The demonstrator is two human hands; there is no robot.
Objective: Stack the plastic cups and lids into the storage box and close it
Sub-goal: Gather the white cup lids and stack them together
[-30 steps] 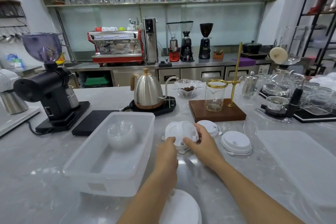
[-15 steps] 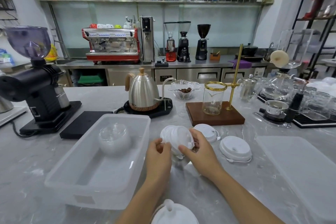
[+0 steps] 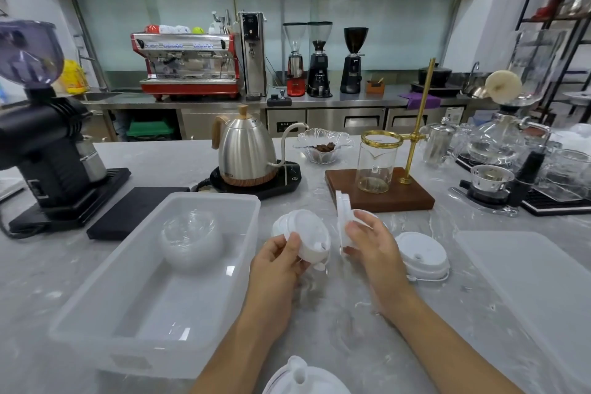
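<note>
Open storage box [image 3: 134,269] has free room in front of stacked cups [image 3: 191,235].

Both forearms are stretched forward, bare. The left hand [image 3: 277,257] is closed, thumb on top, around a lid. The right hand [image 3: 371,241] is curled, with fingertips pinched on another lid.

The counter [image 3: 351,323] was glossy grey marble. The storage box [image 3: 134,323], at nine o'clock, was frosted translucent plastic; the lids [image 3: 307,233] looked matt white plastic. At twelve o'clock, the kettle [image 3: 246,150] was brushed metal with a wooden handle.
</note>
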